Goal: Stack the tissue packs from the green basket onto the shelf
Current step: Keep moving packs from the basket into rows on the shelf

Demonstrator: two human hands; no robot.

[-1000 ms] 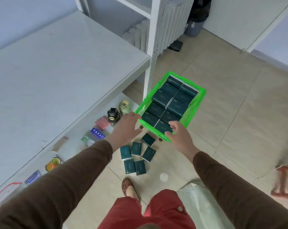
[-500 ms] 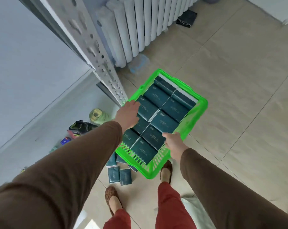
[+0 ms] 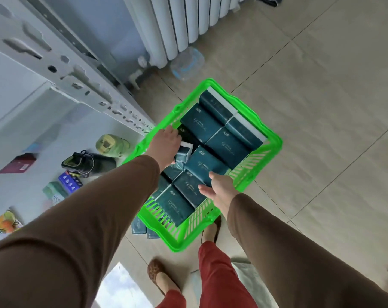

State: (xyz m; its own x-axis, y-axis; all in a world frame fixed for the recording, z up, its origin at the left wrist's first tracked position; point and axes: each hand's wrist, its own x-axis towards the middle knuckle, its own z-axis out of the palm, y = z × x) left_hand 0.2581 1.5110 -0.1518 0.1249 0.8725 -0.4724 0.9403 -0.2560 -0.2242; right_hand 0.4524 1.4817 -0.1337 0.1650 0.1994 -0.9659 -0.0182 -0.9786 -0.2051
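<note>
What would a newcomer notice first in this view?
The bright green basket at centre, on the tiled floor and packed with dark teal tissue packs. The left hand is gripping one tilted pack inside it, while the right hand hovers open over the near packs. A white radiator stands behind.

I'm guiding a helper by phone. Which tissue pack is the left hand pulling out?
Find the green basket on the tiled floor. At its left rim, the left hand grips one dark teal tissue pack. Unlike its flat neighbours, it is tipped up, showing a white end.
</note>
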